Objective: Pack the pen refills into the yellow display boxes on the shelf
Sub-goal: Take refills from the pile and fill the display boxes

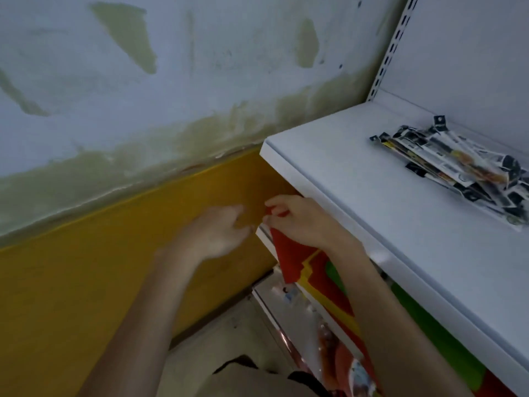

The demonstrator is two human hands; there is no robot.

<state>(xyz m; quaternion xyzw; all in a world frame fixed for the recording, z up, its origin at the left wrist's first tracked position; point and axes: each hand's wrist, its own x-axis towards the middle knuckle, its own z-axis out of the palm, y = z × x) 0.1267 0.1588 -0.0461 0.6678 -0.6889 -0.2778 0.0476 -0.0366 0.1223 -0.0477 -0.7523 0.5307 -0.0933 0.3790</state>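
Currently my right hand (300, 222) pinches the top edge of a thin red and yellow card (289, 259) under the white shelf (357, 173), my blurred left hand (211, 233) hovers open beside it, and the pen refill packs (458, 164), probably light and slippery, best gripped mid-bundle, lie on that shelf.

Before us a pale blue wall (200, 67) blotched with greenish patches (128, 32), beneath it we see a mustard-yellow band (86, 267), to our right a white slotted upright (392, 50), low down a pale floor (229, 333), beside it blurred colourful packets (329, 339) on a lower level
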